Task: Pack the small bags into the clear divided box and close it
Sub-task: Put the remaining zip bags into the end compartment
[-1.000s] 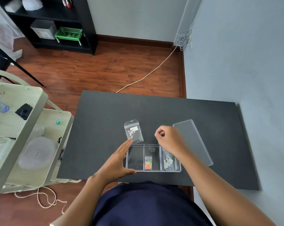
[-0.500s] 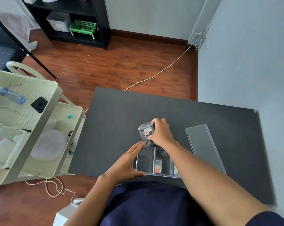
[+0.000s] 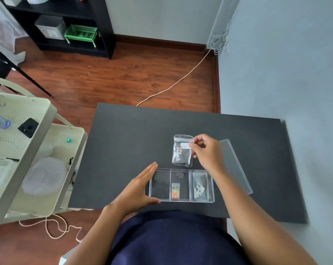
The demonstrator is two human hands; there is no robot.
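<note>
A clear divided box point(image 3: 181, 201) with three compartments lies open near the front edge of the black table point(image 3: 127, 142). Its left compartment holds nothing, the middle one a small bag with orange bits point(image 3: 175, 190), the right one a bag with pale pieces point(image 3: 199, 185). My left hand point(image 3: 138, 190) rests flat against the box's left end. My right hand point(image 3: 206, 153) pinches the right edge of a third small clear bag point(image 3: 181, 152), held just behind the box. The clear lid point(image 3: 238, 169) lies to the right, partly hidden by my right arm.
A cream rolling cart point(image 3: 26, 155) with a bottle, a black object and a white lidded container stands left of the table. A grey wall runs along the table's right side. A black shelf point(image 3: 70, 25) with a green basket stands across the wooden floor, where a cable trails.
My right hand reached from above the box to the loose bag, gripped it and now holds it lifted at its right edge. The left hand stayed at the box's left end.
</note>
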